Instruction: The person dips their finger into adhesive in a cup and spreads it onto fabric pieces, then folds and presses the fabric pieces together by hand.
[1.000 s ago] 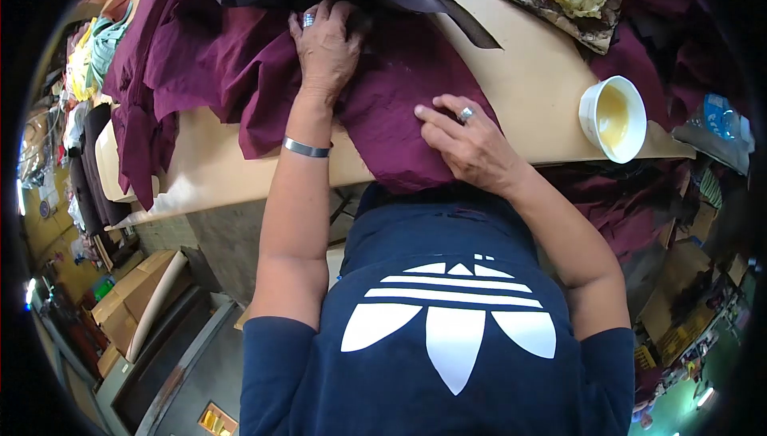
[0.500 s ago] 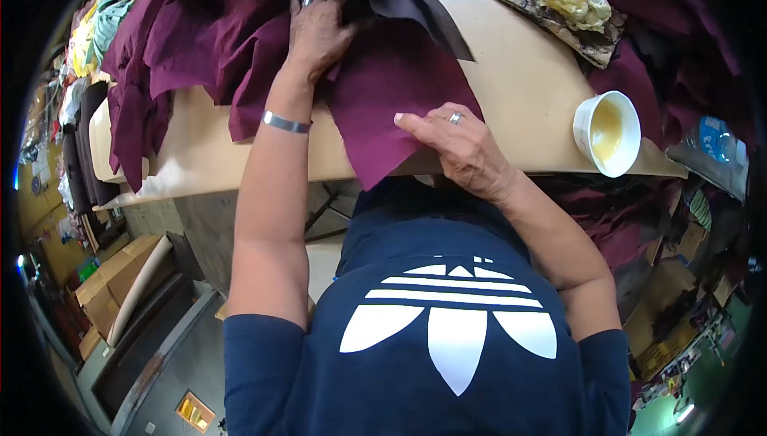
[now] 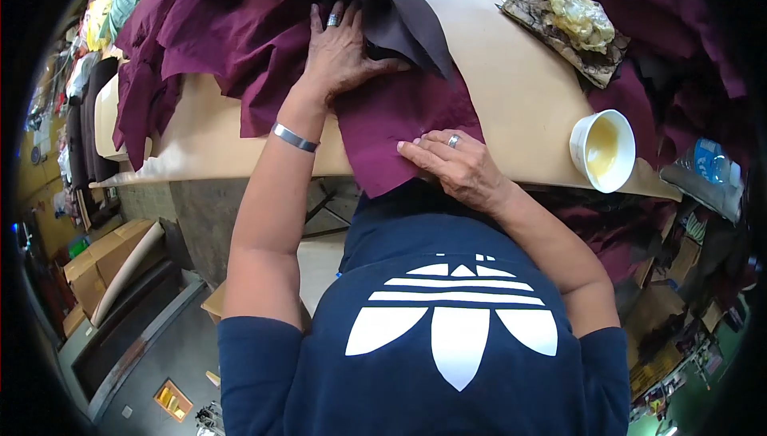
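Observation:
Flat on the maroon fabric (image 3: 383, 132) lies my left hand (image 3: 341, 57), its fingers spread and its thumb by the edge of a dark grey cloth (image 3: 399, 21). A ring and a metal bracelet are on that arm. My right hand (image 3: 455, 166) is closed at the right part of the fabric's near end, thumb and index finger pinching its surface. The fabric's corner hangs over the table's front edge against my dark shirt. More maroon fabric (image 3: 268, 45) lies in folds to the left.
On the right of the tan table (image 3: 523, 116) stands a white bowl (image 3: 603, 151) of yellowish liquid. Behind it, a crumpled plastic bag (image 3: 582, 21) rests on a dark, stained piece. A plastic bottle (image 3: 711, 161) and more maroon cloth lie at the right edge.
My left hand has spread its fingers and thumb on the fabric. My right hand has drawn its fingers together. The near end of the fabric has shifted and lies smoother, and the grey cloth has moved left.

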`<state>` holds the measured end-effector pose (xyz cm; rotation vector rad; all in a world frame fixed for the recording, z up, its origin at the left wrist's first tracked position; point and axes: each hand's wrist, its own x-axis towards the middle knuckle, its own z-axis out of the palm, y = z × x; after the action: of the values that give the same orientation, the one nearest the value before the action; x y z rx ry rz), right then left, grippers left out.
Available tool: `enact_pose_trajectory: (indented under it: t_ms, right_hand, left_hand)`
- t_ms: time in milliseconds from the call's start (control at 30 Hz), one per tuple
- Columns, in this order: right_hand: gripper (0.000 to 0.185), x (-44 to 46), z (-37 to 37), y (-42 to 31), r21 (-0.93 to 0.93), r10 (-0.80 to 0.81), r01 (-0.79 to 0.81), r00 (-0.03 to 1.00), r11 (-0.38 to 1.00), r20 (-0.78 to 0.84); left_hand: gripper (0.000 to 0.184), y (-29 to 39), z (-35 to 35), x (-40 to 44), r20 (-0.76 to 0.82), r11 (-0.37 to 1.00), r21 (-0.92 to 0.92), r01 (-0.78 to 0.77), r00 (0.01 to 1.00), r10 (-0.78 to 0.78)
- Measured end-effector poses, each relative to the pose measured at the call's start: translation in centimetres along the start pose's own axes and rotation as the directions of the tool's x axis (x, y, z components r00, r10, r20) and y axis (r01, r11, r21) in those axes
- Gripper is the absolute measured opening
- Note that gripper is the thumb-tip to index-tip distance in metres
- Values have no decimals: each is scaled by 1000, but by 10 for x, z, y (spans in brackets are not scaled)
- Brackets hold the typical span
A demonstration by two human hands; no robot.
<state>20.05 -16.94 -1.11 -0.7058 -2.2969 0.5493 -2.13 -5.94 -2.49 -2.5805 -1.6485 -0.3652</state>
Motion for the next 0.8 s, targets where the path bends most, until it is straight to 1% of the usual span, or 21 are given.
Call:
enact_pose_trajectory:
  t_ms: [33,133,200,233,267,333,367,400,433,467,533,567,633,667,733,767,800]
  right_hand:
    - [32,2,-1,1,20,8,-9,1000,1000,18]
    - [34,10,-2,5,92,59,-63,997,994,54]
    - [39,25,8,6,166,107,-116,992,979,62]
    - [36,32,13,4,190,113,-122,992,974,55]
    - [33,38,11,2,148,126,-153,977,977,174]
    - [29,50,6,-5,49,174,-209,905,977,388]
    - [27,53,10,-1,138,157,-205,941,969,301]
    - [26,60,16,9,222,145,-193,966,956,212]
    - [25,66,21,21,304,139,-170,983,937,123]
    - [27,76,17,32,270,222,-259,962,927,161]
    - [29,83,16,47,67,307,-319,940,945,148]
    - [29,76,17,48,16,193,-197,974,980,117]
    - [31,50,21,48,-100,-45,53,996,994,80]
    - [33,38,18,39,-119,-126,141,984,983,122]
    - [31,13,15,16,-91,-180,198,968,976,177]
    - [31,11,13,9,-62,-163,179,967,982,196]
    - [32,11,11,4,-36,-148,159,966,987,213]
  left_hand:
    - [83,-3,2,-1,31,999,40,0,1000,-1]
    - [77,-38,43,-4,-58,1000,27,-8,998,9]
    - [67,-55,48,9,-31,977,191,-97,994,105]
    - [66,-58,45,16,42,968,225,-112,994,106]
    - [66,-63,41,22,117,956,261,-133,988,106]
    - [67,-71,52,22,-14,981,150,-123,992,126]
    - [67,-71,56,20,-81,989,87,-123,988,130]
    - [70,-73,60,21,-63,994,9,-106,992,106]
    - [74,-62,44,26,-45,994,-69,-84,996,82]
    - [77,-53,33,28,-22,988,-145,-57,998,55]
    - [78,-51,27,28,-16,991,-115,-75,997,74]
    - [78,-52,25,28,-11,991,-100,-90,996,90]
    - [81,-58,34,28,144,996,18,-82,986,79]
    - [83,-59,37,28,217,994,75,-82,974,65]
    - [84,-58,41,27,207,978,192,-77,978,36]
    - [84,-58,42,26,200,965,253,-75,980,24]
    - [85,-59,45,25,160,976,207,-63,987,29]
